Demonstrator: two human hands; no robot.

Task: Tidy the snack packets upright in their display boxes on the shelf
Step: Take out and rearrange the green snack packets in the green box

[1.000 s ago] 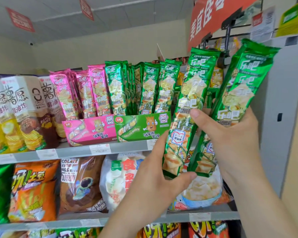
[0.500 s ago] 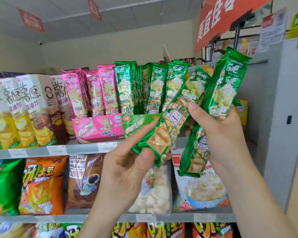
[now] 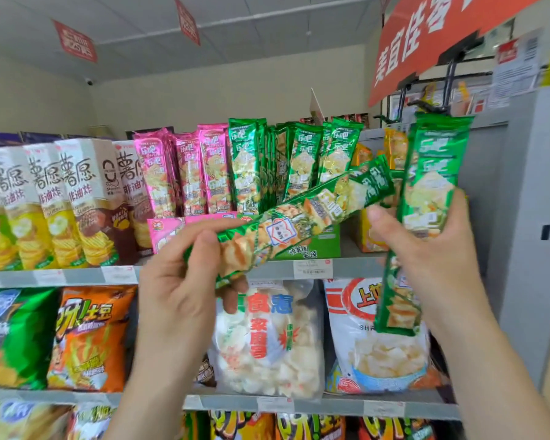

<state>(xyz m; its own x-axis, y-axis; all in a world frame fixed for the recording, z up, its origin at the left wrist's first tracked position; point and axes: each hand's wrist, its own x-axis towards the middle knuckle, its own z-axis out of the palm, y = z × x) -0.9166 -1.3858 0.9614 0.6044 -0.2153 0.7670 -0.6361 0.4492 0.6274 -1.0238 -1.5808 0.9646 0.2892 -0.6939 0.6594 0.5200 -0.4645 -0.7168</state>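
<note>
Gripping glossy foil packets: left hand (image 3: pixel 175 293) tilted packet (image 3: pixel 299 223), right hand (image 3: pixel 426 246) upright packet (image 3: pixel 426 198).

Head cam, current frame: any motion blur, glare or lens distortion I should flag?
Head view: print smeared on the tilted packet in the left hand and the upright packet in the right hand. Head view: foil glare on the shelved green packets. Head view: wide-angle bend, grey cabinet leans at the right edge; light even.

Bright, even light; perhaps motion-blurred edges.
</note>
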